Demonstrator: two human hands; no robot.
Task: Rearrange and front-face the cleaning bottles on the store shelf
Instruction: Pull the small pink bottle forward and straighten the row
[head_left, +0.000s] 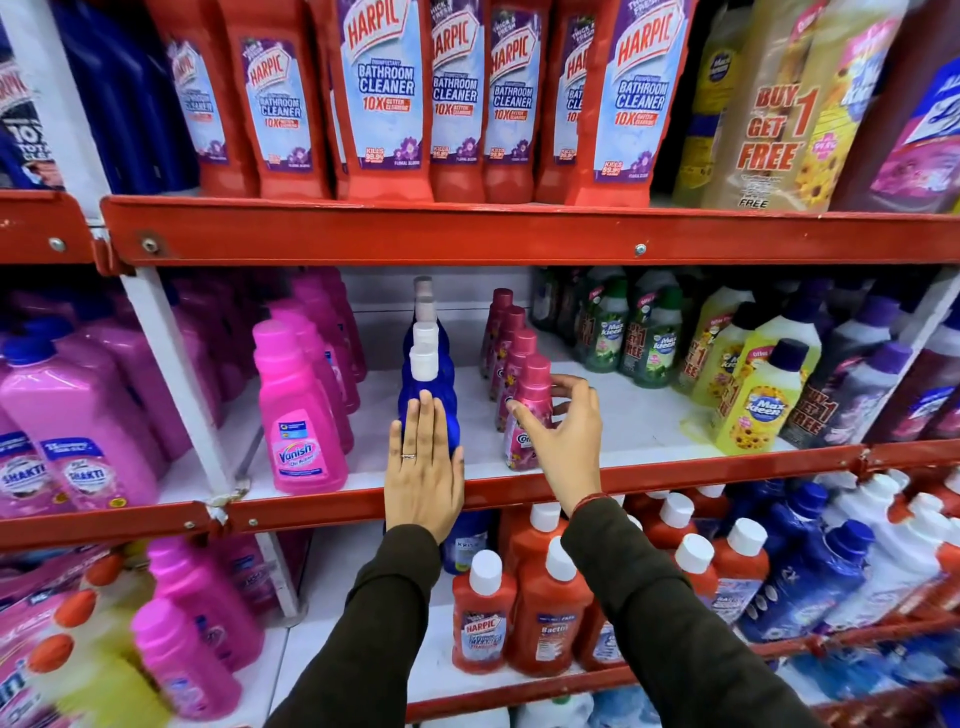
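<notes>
Our left hand (423, 467) lies flat, fingers straight, pressed against the front blue bottle (428, 410) at the near edge of the middle shelf (675, 473), grasping nothing. Our right hand (563, 439) is spread, fingers curling around the front dark pink bottle (530, 410) just to the right, not yet clenched on it. Both rows run back in single file and look fairly straight. Farther right, the yellow bottles (763, 400) stand angled, so facing seems unfinished.
</notes>
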